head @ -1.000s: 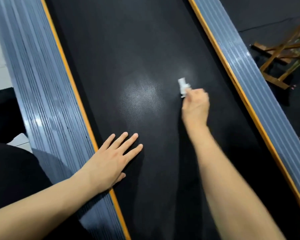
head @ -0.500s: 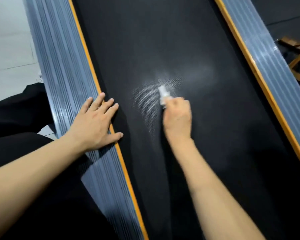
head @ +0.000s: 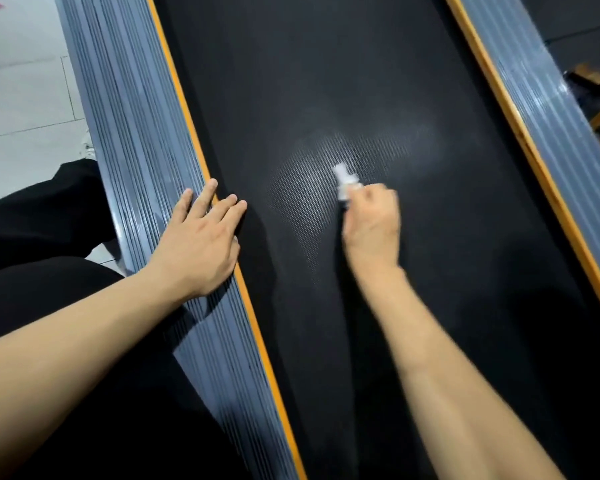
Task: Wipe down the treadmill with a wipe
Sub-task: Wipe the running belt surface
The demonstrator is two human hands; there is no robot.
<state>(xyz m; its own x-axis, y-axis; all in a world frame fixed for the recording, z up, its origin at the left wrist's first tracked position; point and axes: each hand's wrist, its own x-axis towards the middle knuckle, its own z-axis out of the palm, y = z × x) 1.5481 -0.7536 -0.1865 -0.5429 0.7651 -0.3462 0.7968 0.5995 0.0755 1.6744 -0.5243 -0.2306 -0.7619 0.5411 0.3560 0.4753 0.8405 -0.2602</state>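
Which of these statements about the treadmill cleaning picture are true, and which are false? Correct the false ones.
1. The right hand holds a small white wipe. True.
2. The left hand grips a bottle. False: it rests flat, holding nothing.
3. The wipe is on the black belt. True.
4. The left hand lies across the right side rail. False: it spans the left side rail and orange strip.

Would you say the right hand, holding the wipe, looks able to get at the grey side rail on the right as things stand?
Probably yes. Only bare black belt and the orange strip lie between the right hand, gripping the wipe, and the right side rail. The left hand rests on the opposite rail, out of the way.
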